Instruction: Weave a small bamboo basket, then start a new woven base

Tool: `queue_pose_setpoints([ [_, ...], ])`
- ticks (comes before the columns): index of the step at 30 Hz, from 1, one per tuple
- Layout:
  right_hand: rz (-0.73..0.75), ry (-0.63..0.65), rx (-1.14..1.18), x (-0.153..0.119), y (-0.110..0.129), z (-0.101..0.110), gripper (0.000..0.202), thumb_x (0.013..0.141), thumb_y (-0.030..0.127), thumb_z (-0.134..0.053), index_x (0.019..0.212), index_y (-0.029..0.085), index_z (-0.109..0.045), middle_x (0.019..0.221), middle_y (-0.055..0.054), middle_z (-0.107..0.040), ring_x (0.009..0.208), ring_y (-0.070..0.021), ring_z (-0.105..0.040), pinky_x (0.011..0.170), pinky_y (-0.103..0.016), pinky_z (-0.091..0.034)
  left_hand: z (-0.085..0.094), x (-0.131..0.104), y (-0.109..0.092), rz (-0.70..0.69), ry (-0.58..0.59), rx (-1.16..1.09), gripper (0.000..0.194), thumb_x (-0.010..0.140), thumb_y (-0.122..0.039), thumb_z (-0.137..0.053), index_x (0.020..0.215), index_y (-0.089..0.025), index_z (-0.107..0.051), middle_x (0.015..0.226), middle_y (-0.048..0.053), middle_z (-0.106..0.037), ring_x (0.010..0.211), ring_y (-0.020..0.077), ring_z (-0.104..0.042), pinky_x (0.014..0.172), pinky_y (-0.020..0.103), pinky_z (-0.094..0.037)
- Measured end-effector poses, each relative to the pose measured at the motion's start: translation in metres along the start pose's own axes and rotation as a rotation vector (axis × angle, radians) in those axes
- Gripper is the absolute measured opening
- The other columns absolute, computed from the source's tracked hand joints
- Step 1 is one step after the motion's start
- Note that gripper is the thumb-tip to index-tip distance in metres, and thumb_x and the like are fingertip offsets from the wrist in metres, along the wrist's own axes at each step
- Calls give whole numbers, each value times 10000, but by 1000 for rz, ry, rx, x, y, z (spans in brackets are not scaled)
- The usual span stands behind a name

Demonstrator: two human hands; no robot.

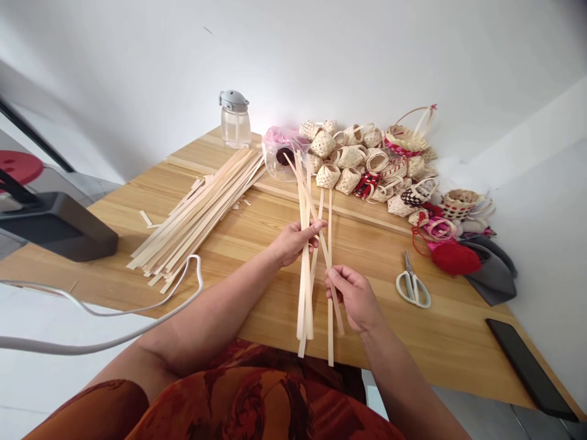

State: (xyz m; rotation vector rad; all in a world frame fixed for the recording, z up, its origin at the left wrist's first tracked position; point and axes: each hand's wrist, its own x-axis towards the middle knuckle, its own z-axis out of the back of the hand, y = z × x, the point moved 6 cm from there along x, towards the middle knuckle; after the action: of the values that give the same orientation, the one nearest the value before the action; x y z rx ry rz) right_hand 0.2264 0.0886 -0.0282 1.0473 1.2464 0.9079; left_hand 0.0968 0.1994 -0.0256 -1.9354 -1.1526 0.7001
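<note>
Several long pale wooden strips (304, 275) stand out lengthwise between my hands, over the front part of the table. My left hand (298, 241) is closed on them near their middle, thumb on top. With thumb and fingers, my right hand (351, 293) pinches one slanting strip (326, 247) lower down, which crosses over others near my left thumb. A separate straight strip (330, 342) runs beside my right fingertips; whether they touch it is hard to tell.
A pile of strips (206, 208) lies left, near a bottle (235, 122) and a white cable (197, 293). Small woven baskets (348, 156) crowd the back. Scissors (413, 287), red yarn (456, 256) and a phone (529, 366) lie right. A dark grey device (59, 226) stands far left.
</note>
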Motion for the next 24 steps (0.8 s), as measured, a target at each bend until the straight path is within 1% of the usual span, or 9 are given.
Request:
queue_pose_setpoints([
  [2, -67, 22, 82, -1, -6, 0, 357, 702, 500, -783, 787, 179, -654, 645, 29, -605, 502, -78, -525, 481, -202, -395, -2, -1, -1, 16, 30, -53, 363, 748, -341, -808, 1021, -125, -704, 867, 19, -609, 595, 36, -553, 451, 140, -398],
  [4, -122, 49, 135, -2, -11, -1, 382, 690, 513, -792, 786, 177, -638, 625, 34, -589, 472, -68, -500, 454, -192, -363, -2, -1, -1, 33, 38, -59, 324, 742, -297, -813, 986, -118, -699, 885, 33, -638, 601, 38, -558, 442, 134, -400],
  [7, -146, 76, 127, -4, -14, -3, 403, 711, 534, -779, 849, 176, -653, 653, 25, -604, 477, -74, -518, 438, -186, -349, 0, -1, 1, 46, 2, -30, 290, 715, -269, -830, 910, -102, -695, 838, 37, -654, 583, 44, -561, 402, 125, -368],
  [9, -128, 68, 100, -4, -13, -3, 413, 734, 549, -762, 893, 180, -666, 689, 16, -623, 491, -80, -540, 425, -182, -340, 2, -1, 2, 56, -38, -16, 286, 688, -259, -847, 871, -99, -696, 791, 28, -645, 581, 49, -568, 385, 122, -342],
  [12, -77, 38, 83, -4, -11, -2, 393, 736, 539, -771, 864, 183, -665, 699, 14, -637, 495, -82, -553, 433, -185, -370, 4, 0, 5, 78, -68, 3, 288, 653, -256, -866, 830, -101, -700, 728, 13, -630, 572, 55, -573, 378, 125, -320],
  [15, -63, 20, 78, -4, -11, -1, 392, 730, 544, -772, 842, 184, -664, 691, 2, -655, 500, -99, -569, 456, -210, -427, 4, 1, 7, 89, -64, 30, 294, 645, -279, -868, 815, -100, -708, 698, 9, -627, 559, 55, -570, 382, 131, -312],
  [18, -46, -14, 63, -3, -11, 1, 389, 726, 550, -768, 829, 191, -661, 688, 0, -659, 499, -112, -574, 463, -229, -447, 2, 1, 6, 80, -43, 29, 286, 655, -292, -858, 802, -102, -702, 691, 6, -619, 557, 56, -569, 379, 135, -305],
  [21, 9, -60, 31, -4, -8, 4, 362, 741, 534, -759, 819, 193, -665, 694, 7, -647, 515, -110, -570, 469, -226, -440, 1, 0, 5, 60, -38, -14, 273, 676, -256, -838, 847, -108, -686, 724, 3, -615, 581, 71, -605, 372, 136, -310],
  [24, 52, -72, 8, -6, -5, 5, 331, 774, 509, -739, 845, 192, -677, 711, 10, -639, 531, -98, -562, 457, -207, -404, 1, -1, 2, 25, -57, -43, 277, 703, -222, -809, 913, -117, -663, 759, -3, -613, 566, 68, -611, 369, 137, -332],
])
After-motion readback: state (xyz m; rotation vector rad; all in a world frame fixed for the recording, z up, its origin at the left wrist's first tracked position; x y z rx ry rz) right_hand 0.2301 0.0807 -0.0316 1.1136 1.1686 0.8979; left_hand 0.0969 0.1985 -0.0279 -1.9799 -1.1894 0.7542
